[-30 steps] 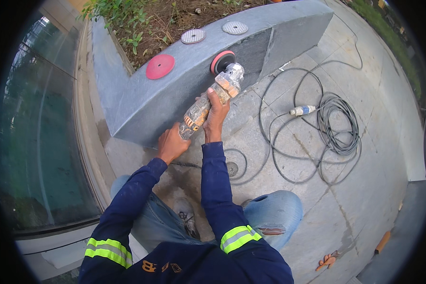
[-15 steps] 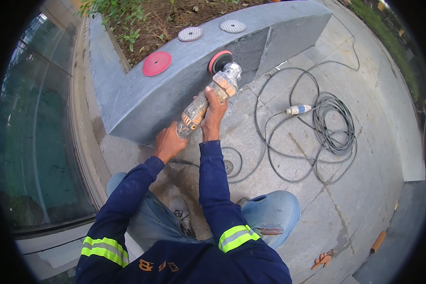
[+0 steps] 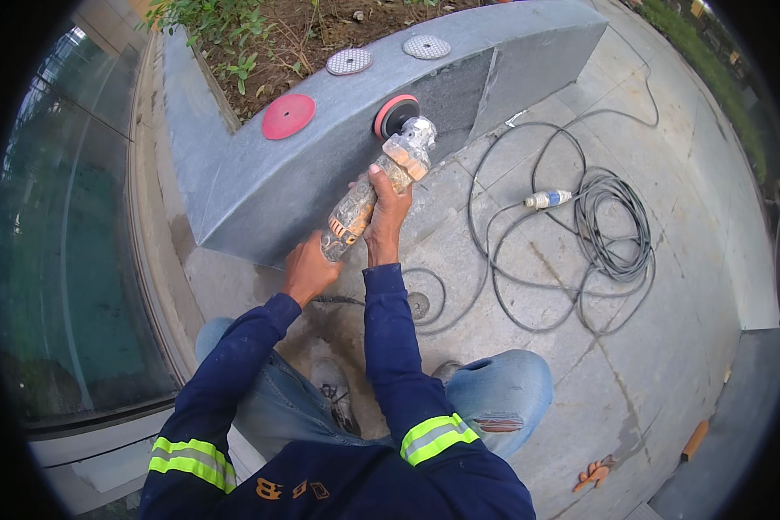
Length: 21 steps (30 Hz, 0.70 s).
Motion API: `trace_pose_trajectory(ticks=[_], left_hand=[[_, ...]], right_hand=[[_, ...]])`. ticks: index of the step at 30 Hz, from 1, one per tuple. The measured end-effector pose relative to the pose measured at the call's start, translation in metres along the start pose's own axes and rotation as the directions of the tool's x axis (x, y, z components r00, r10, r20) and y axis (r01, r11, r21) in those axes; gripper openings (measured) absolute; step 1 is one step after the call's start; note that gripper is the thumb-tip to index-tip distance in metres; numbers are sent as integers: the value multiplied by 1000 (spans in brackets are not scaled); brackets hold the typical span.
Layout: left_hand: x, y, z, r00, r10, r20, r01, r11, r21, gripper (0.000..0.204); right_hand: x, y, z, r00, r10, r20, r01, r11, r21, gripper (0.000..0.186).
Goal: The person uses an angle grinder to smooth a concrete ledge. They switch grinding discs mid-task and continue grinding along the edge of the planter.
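With both hands I hold an orange and grey, dust-smeared angle grinder point(image 3: 353, 211). My left hand point(image 3: 310, 269) is wrapped round its rear end. My right hand point(image 3: 387, 213) grips the body nearer the head, thumb on top. The round red and black pad point(image 3: 396, 116) at the grinder's head is against the vertical face of a grey stone planter wall point(image 3: 321, 165). On the wall's top lie a red disc point(image 3: 288, 117) and two pale, dotted polishing pads, one point(image 3: 349, 61) nearer the red disc and the other point(image 3: 426, 47) farther right.
A coiled black cable point(image 3: 617, 230) with a white and blue connector point(image 3: 548, 199) lies on the paved floor to the right. Glass panels point(image 3: 78, 251) stand on the left. Plants point(image 3: 225, 35) grow in soil behind the wall. An orange tool point(image 3: 594, 474) lies at lower right.
The grinder and its pad have shifted slightly left along the wall face, my right hand moving with them. Both hands keep their hold.
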State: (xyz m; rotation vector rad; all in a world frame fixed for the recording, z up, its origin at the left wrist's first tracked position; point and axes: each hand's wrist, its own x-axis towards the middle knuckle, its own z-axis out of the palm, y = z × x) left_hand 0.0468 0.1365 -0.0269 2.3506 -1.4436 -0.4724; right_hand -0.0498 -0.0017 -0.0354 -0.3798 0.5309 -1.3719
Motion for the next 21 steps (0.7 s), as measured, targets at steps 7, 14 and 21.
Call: trace_pose_trajectory(ticks=[7,14,21], left_hand=[[2,18,-6,999,-20,-31,20,1000,-12,48],[-3,11,-3,1000,4,-14,-4,1000,27,48],[-7,-2,7,997,1,-74,1,999,33,54]], right_hand=[[2,-16,9,996,-43,79,44,999,-4,46],[0,-9,1,1000,1,13,-1,1000,9,46],[-7,-7,-2,995,-5,100,6,1000,-11,49]])
